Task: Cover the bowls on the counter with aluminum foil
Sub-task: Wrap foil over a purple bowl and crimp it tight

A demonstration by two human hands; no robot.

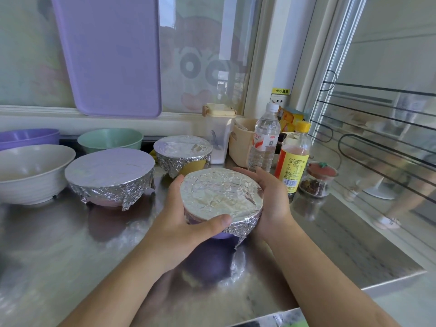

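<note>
A purple bowl (221, 235) with crinkled foil (221, 192) over its top is in the middle of the steel counter (70, 251). My left hand (179, 223) grips its left and near side, thumb curled onto the foil rim. My right hand (271, 197) cups its right side, fingers bent around the far rim. Behind it to the left stand a wide foil-covered pink bowl (111, 173) and a foil-covered yellow bowl (184, 152). Three bowls have no foil: a white one (33, 173), a green one (111, 138) and a purple one (28, 136).
Right of the bowls stand a water bottle (265, 138), a yellow-labelled bottle (293, 156), a small spice jar (317, 179), a clear lidded container (218, 133) and a beige caddy (243, 142). A purple tray (111, 55) leans on the window. The counter's edge runs at the right and front.
</note>
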